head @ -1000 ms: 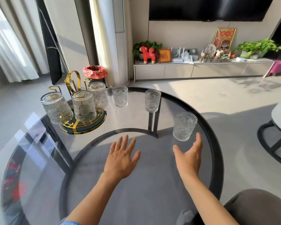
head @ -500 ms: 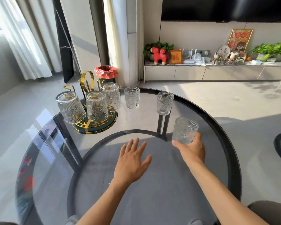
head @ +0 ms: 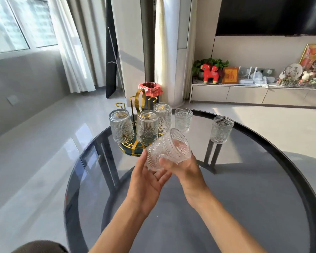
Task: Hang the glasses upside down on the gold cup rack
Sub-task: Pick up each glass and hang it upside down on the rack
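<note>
Tilting on its side above the near middle of the round glass table (head: 263, 207), the held glass (head: 169, 149) has its open mouth turned up and toward the far right. The right hand (head: 185, 169) grasps it from the near right, thumb pressed on the ribbed wall and fingers curled behind it. The left hand (head: 148, 178) sits just to the left with its palm up and fingers loosely spread, cupping the base; its thumb (head: 142, 160) touches the left side of the glass, so it supports rather than clamps.

Just beyond the held glass, on the far left part of the table, stands the gold cup rack (head: 135, 150) on a dark round base. Three glasses hang upside down on it: the left hung glass (head: 121, 126), the middle hung glass (head: 147, 126) and the far hung glass (head: 162, 117). One bare gold hook (head: 121, 105) rises behind the left one.

To the right of the rack, two glasses stand upright on the table: the nearer-to-rack upright glass (head: 183, 119) just beside it, and the right upright glass (head: 221, 129) well apart toward the right.
</note>
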Motion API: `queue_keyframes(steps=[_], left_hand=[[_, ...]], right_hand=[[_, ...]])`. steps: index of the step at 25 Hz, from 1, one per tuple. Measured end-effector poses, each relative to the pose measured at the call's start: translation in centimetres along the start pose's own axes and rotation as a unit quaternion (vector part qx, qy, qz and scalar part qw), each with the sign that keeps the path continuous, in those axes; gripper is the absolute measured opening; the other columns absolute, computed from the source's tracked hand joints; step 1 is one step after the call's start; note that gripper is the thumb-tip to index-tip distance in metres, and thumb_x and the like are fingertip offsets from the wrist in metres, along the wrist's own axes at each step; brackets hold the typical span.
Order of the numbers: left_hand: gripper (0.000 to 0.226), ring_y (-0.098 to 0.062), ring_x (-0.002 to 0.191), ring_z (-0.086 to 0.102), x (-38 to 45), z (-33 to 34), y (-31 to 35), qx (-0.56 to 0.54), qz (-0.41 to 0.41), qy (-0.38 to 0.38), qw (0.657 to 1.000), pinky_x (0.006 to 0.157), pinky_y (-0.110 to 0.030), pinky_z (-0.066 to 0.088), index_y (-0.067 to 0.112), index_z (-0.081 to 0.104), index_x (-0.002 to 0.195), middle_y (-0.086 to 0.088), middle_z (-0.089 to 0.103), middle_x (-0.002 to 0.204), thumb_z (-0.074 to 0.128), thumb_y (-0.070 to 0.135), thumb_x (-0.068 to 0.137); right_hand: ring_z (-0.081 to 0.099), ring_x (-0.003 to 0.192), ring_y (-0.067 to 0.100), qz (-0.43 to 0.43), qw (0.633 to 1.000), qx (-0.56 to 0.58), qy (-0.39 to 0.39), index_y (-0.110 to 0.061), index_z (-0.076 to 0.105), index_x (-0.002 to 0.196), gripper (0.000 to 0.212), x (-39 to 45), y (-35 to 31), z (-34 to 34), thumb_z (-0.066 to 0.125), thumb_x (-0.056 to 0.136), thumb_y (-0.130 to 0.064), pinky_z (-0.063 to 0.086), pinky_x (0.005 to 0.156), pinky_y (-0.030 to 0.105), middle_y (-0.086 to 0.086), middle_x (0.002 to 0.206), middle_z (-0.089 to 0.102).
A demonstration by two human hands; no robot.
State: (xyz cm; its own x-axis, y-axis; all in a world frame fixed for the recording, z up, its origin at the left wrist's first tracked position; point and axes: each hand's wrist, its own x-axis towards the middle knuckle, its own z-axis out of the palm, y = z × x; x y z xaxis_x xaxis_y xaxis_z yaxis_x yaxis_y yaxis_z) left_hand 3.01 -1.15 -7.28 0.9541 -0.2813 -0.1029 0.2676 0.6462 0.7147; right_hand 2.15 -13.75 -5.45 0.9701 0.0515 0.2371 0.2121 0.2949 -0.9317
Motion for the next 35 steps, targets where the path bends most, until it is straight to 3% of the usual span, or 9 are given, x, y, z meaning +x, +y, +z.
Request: queue_keyframes(steps=[3,7,11,14,17,21,26,32,35], left_hand=[[0.048,-0.022,0.091,0.070,0.6,0.3,2.9,0.037,0.063,0.073,0.995,0.082,-0.034,0.056,0.021,0.064,0.120,-0.003,0.075,0.107,0.064,0.046,0.079],[0.035,-0.018,0.086,0.067,3.6,0.7,11.7,0.090,0.190,0.160,0.964,0.083,-0.035,0.050,0.020,0.070,0.108,-0.002,0.072,0.096,0.070,0.040,0.080],[0.063,-0.019,0.091,0.067,8.0,-0.2,19.5,0.224,0.272,0.215,0.911,0.072,-0.027,0.051,0.012,0.059,0.131,-0.004,0.071,0.108,0.078,0.038,0.077],[0.072,-0.013,0.087,0.066,11.4,-0.6,21.8,0.326,0.258,0.249,0.875,0.070,-0.021,0.054,0.006,0.057,0.131,0.000,0.070,0.103,0.084,0.032,0.071],[0.075,-0.017,0.090,0.066,14.5,-1.5,22.8,0.408,0.228,0.252,0.847,0.083,-0.029,0.055,0.004,0.061,0.126,-0.002,0.071,0.105,0.090,0.031,0.063],[0.081,-0.023,0.097,0.063,17.1,-2.7,22.2,0.497,0.192,0.257,0.806,0.078,-0.030,0.052,0.005,0.061,0.127,-0.007,0.067,0.118,0.093,0.027,0.056],[0.038,-0.019,0.062,0.048,18.9,-3.4,20.6,0.596,0.074,0.261,0.755,0.060,-0.032,0.040,0.003,0.064,0.070,-0.006,0.056,0.066,0.091,0.027,0.059],[0.037,-0.019,0.061,0.049,19.7,-2.8,20.1,0.646,0.022,0.266,0.715,0.054,-0.027,0.038,0.002,0.069,0.081,-0.007,0.058,0.070,0.087,0.027,0.061],[0.043,-0.026,0.080,0.060,19.7,-2.7,19.7,0.652,0.023,0.267,0.710,0.068,-0.034,0.048,0.002,0.067,0.093,-0.014,0.065,0.091,0.085,0.029,0.064]], right_hand=[[0.060,0.117,0.012,0.039,0.998,0.011,0.055,-0.030,0.056,0.125,0.064,1.7,-0.6,0.2,0.080,0.066,-0.039,0.048,0.099,0.033,0.003,0.130,0.063],[0.057,0.117,0.008,-0.041,0.971,-0.216,0.097,-0.029,0.053,0.129,0.055,6.9,-2.5,1.7,0.053,0.082,-0.057,0.044,0.100,0.035,-0.005,0.133,0.059],[0.038,0.136,0.023,-0.202,0.786,-0.584,0.003,-0.017,0.037,0.144,0.051,15.1,-3.6,4.0,0.039,0.098,-0.039,0.033,0.107,0.042,0.003,0.154,0.038],[0.019,0.145,0.025,-0.107,0.715,-0.688,-0.068,-0.020,0.021,0.151,0.055,19.9,-3.2,5.2,0.023,0.102,-0.045,0.022,0.113,0.048,0.000,0.162,0.017],[0.025,0.143,0.027,-0.086,0.726,-0.680,-0.064,-0.023,0.026,0.149,0.055,21.7,-1.9,4.6,0.017,0.101,-0.047,0.024,0.113,0.050,-0.002,0.160,0.024],[0.040,0.134,0.029,-0.130,0.728,-0.671,-0.045,-0.023,0.038,0.143,0.049,21.6,-1.9,4.1,0.023,0.100,-0.042,0.034,0.105,0.049,-0.003,0.153,0.040],[0.044,0.130,0.028,-0.136,0.720,-0.678,-0.056,-0.022,0.038,0.143,0.050,21.2,-2.3,4.1,0.027,0.098,-0.041,0.036,0.100,0.047,-0.003,0.152,0.041],[0.041,0.134,0.028,-0.118,0.724,-0.677,-0.053,-0.023,0.031,0.148,0.055,21.5,-2.1,3.9,0.026,0.097,-0.044,0.031,0.103,0.048,-0.005,0.158,0.030],[0.030,0.141,0.027,-0.097,0.724,-0.679,-0.067,-0.023,0.026,0.150,0.057,21.4,-2.1,4.0,0.025,0.098,-0.046,0.026,0.108,0.049,-0.005,0.160,0.024]])
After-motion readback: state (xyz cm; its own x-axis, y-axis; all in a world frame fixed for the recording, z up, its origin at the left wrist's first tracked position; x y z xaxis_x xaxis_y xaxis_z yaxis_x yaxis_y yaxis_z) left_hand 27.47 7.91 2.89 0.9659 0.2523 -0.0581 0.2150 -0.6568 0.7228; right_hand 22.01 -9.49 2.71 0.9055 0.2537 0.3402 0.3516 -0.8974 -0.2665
